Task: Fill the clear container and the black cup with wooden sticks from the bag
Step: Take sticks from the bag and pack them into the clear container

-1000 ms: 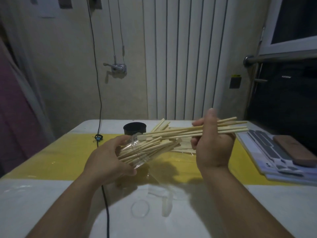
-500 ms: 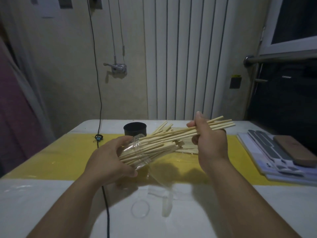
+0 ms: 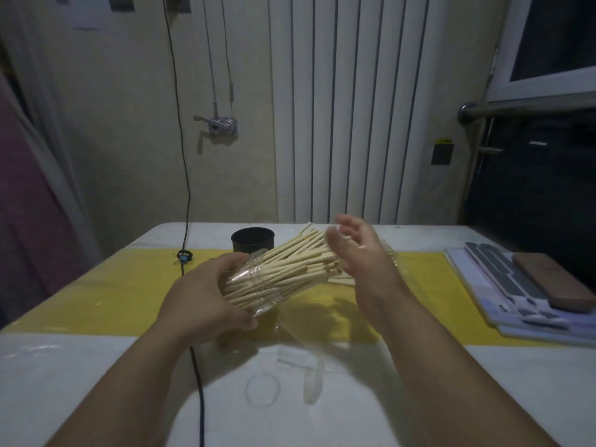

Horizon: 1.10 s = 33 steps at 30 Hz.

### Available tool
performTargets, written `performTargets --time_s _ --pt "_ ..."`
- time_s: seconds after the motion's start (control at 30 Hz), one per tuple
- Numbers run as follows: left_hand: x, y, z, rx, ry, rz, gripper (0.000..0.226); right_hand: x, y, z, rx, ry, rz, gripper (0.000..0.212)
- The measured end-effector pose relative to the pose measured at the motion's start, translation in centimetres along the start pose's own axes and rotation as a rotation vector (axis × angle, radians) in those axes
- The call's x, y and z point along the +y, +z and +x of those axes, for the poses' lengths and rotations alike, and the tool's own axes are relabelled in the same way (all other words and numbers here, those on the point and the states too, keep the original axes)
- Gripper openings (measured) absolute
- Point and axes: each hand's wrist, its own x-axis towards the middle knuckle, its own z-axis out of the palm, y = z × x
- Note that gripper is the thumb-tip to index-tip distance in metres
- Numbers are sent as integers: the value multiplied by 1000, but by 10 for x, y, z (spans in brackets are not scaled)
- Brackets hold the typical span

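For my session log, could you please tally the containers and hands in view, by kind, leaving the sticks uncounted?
clear plastic container, tilted, stuffed with wooden sticks: 1
black round cup, upright on the table: 1
hands: 2, the left hand gripping the container, the right hand open at the stick ends
Total: 4

Item: one person's body, being viewed from the head camera.
Left hand (image 3: 200, 298) and right hand (image 3: 361, 259) are being shown bare; left forearm (image 3: 129, 382) and right forearm (image 3: 451, 366) are being shown unclothed to the lower edge of view.
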Motion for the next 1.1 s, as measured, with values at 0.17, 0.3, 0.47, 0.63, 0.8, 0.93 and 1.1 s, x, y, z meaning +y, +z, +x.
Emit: performTargets --time_s 0.17,0.3,0.47,0.63,0.8,0.93,1.1 --pt "1 1 -1 -12 9 12 104 -1 5 -5 72 -160 -146 32" --pt "1 1 -1 -4 11 0 102 10 15 -5 -105 -184 -287 37" --pt "1 0 -1 5 -16 -36 97 6 -2 -1 124 -238 -237 33" --pt "-3 -1 1 16 -46 -118 100 6 -16 7 171 -62 -349 27" --pt "-2 -2 0 28 -66 -203 85 14 -20 8 -125 101 -794 28" --pt "0 -2 -1 31 -77 -220 85 33 -14 11 -248 162 -949 18" --pt "-1 -2 0 28 -97 -234 91 60 -5 10 -391 110 -1175 57"
